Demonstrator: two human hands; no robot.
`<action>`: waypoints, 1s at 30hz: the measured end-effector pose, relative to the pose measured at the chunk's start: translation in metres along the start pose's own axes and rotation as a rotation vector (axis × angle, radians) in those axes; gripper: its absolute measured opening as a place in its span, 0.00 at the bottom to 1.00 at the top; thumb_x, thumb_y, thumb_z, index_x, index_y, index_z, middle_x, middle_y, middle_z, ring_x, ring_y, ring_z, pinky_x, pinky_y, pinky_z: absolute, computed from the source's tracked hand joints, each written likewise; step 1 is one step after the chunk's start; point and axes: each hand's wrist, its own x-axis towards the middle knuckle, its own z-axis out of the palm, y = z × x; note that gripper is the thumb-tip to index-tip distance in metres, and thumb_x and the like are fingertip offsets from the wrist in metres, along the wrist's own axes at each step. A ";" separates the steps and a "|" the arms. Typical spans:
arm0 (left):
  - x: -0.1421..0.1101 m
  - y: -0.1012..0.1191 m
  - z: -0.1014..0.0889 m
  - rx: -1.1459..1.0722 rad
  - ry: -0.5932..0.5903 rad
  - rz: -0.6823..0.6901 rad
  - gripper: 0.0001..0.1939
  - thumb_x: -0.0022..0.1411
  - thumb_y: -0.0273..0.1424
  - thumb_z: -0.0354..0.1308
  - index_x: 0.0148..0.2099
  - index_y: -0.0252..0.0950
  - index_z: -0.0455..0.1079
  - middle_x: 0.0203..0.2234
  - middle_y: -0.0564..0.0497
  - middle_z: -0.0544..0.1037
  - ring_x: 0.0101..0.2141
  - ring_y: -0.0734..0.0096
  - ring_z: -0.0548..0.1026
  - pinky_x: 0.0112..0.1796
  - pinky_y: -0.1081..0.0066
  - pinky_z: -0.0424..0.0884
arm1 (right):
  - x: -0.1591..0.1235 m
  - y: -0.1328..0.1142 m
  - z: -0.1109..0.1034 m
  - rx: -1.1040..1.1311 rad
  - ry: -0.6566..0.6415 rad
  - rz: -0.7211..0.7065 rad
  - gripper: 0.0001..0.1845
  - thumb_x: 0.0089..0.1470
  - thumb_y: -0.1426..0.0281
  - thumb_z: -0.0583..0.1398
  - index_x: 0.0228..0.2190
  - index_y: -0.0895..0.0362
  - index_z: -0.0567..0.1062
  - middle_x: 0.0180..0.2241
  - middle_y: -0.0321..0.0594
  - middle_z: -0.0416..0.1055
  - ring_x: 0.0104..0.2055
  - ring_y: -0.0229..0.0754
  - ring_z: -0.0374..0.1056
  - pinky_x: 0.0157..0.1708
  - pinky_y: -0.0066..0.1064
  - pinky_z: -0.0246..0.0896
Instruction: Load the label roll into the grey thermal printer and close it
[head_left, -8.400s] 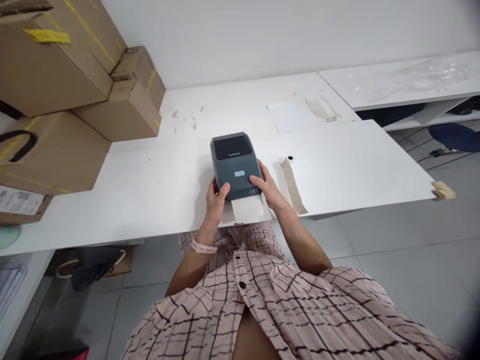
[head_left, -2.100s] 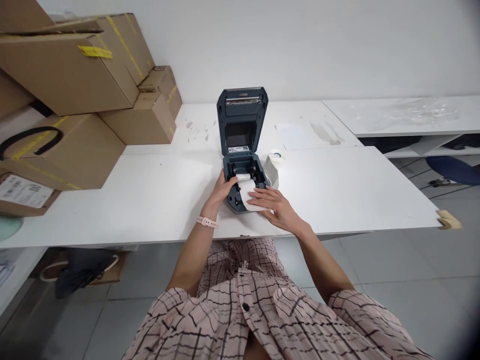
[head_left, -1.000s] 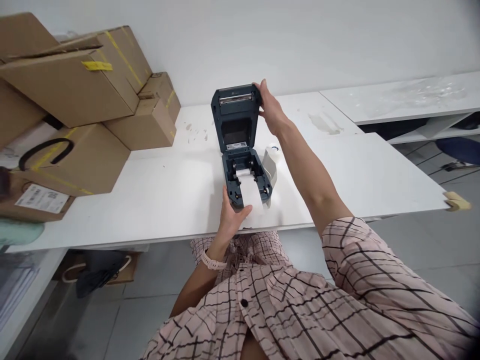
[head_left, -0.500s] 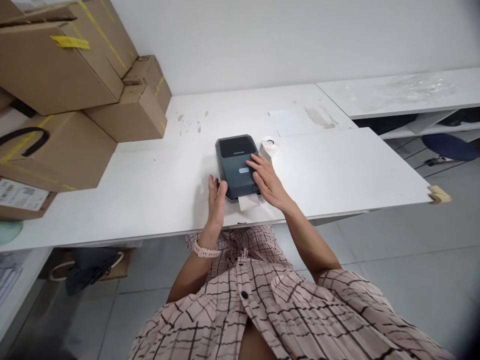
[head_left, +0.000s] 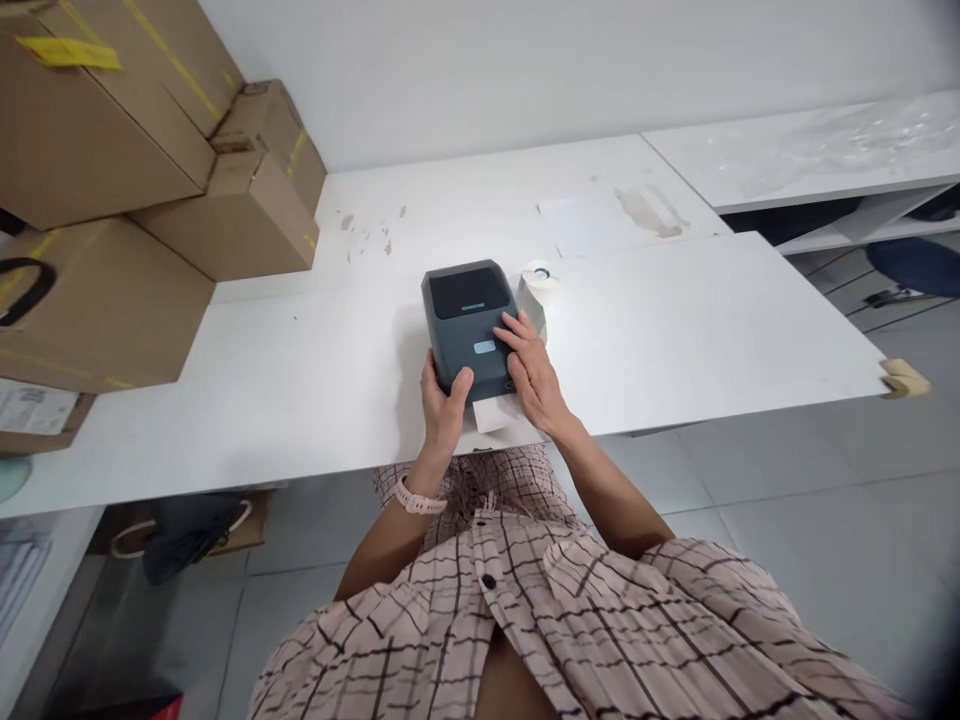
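Observation:
A dark grey label printer sits with its lid closed near the front edge of a white table. A strip of white label paper sticks out of its front slot. My left hand grips the printer's front left corner, thumb on top. My right hand lies flat on the lid's right front, fingers stretched out. A white paper roll stands just right of the printer.
Several taped cardboard boxes are stacked at the left. A second white surface adjoins at the back right, with a blue chair beneath. A taped table corner juts at the right. A bag lies under the table.
The printer's lid, open a second ago with label paper fed through, is now closed. My right hand came down from the lid's top edge onto the lid. My left hand now grips the front corner.

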 end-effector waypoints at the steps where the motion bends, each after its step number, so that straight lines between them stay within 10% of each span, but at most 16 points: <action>1: 0.001 -0.001 0.000 0.004 0.005 0.009 0.42 0.60 0.51 0.64 0.70 0.40 0.59 0.66 0.40 0.68 0.63 0.48 0.69 0.60 0.56 0.71 | 0.000 0.001 0.001 0.007 0.016 -0.002 0.26 0.73 0.57 0.43 0.65 0.44 0.65 0.71 0.36 0.59 0.77 0.48 0.44 0.75 0.60 0.45; 6: -0.026 -0.007 -0.006 0.026 0.081 -0.043 0.42 0.57 0.52 0.67 0.68 0.40 0.60 0.65 0.39 0.68 0.60 0.54 0.72 0.55 0.60 0.73 | 0.000 0.005 0.005 0.021 0.048 -0.030 0.26 0.73 0.57 0.43 0.64 0.43 0.66 0.69 0.37 0.63 0.77 0.48 0.46 0.74 0.60 0.46; 9: -0.057 -0.013 -0.005 0.126 0.239 -0.105 0.30 0.57 0.53 0.66 0.52 0.39 0.70 0.48 0.44 0.77 0.45 0.63 0.76 0.45 0.64 0.73 | 0.000 0.004 0.005 0.016 0.050 -0.021 0.26 0.73 0.57 0.43 0.65 0.42 0.64 0.68 0.38 0.65 0.77 0.49 0.47 0.73 0.61 0.49; 16: -0.057 -0.001 0.012 -0.124 -0.183 -0.360 0.25 0.49 0.53 0.70 0.25 0.36 0.68 0.19 0.56 0.69 0.21 0.78 0.62 0.25 0.72 0.58 | -0.002 -0.001 0.007 -0.010 0.117 -0.023 0.25 0.72 0.60 0.44 0.65 0.41 0.63 0.63 0.39 0.71 0.74 0.50 0.54 0.70 0.59 0.55; 23: -0.060 -0.018 -0.006 0.014 -0.209 -0.222 0.24 0.56 0.51 0.67 0.24 0.37 0.67 0.17 0.57 0.65 0.21 0.77 0.61 0.26 0.73 0.58 | 0.007 -0.011 -0.003 -0.221 0.003 -0.182 0.22 0.71 0.65 0.49 0.63 0.43 0.65 0.50 0.37 0.81 0.66 0.52 0.65 0.73 0.60 0.38; 27: -0.062 -0.019 -0.019 0.154 0.110 -0.010 0.20 0.65 0.50 0.59 0.33 0.39 0.70 0.25 0.54 0.70 0.28 0.72 0.69 0.31 0.71 0.66 | 0.008 -0.021 -0.004 -0.311 -0.082 -0.200 0.16 0.69 0.60 0.55 0.55 0.44 0.72 0.50 0.39 0.81 0.60 0.54 0.71 0.73 0.60 0.35; 30: -0.051 -0.011 -0.021 0.192 0.244 0.125 0.21 0.66 0.50 0.59 0.52 0.42 0.72 0.48 0.45 0.77 0.49 0.61 0.76 0.47 0.65 0.73 | 0.002 -0.025 -0.006 -0.253 -0.090 -0.166 0.19 0.68 0.57 0.55 0.58 0.43 0.70 0.53 0.40 0.79 0.62 0.56 0.70 0.73 0.60 0.38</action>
